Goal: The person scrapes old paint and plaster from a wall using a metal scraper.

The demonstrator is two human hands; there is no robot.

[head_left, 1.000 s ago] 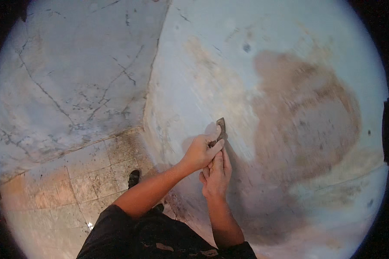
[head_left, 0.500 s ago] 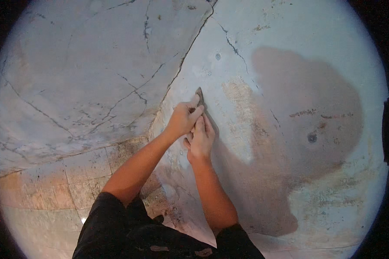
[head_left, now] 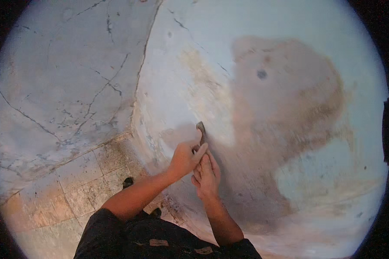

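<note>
A scraper point(head_left: 201, 127) with a narrow dark metal blade points up against the pale blue wall point(head_left: 173, 86), just below a yellowish worn patch. My left hand point(head_left: 185, 159) is closed round its shank, thumb and fingers pinching below the blade. Right under it, my right hand point(head_left: 207, 178) is also closed on the tool, its fingers bent around the lower end. The handle is mostly hidden inside both hands.
A second wall point(head_left: 73, 56), greyish with branching cracks, meets the blue one at a cracked corner point(head_left: 143, 60). Stained floor tiles point(head_left: 86, 190) lie lower left. A dark round hole point(head_left: 262, 74) marks the blue wall. Dark footwear point(head_left: 128, 182) shows beside my left forearm.
Both hands and the scraper have moved lower along the blue wall, from beside the yellowish patch to beneath it. The view has shifted, and dark footwear now shows near my left forearm.
</note>
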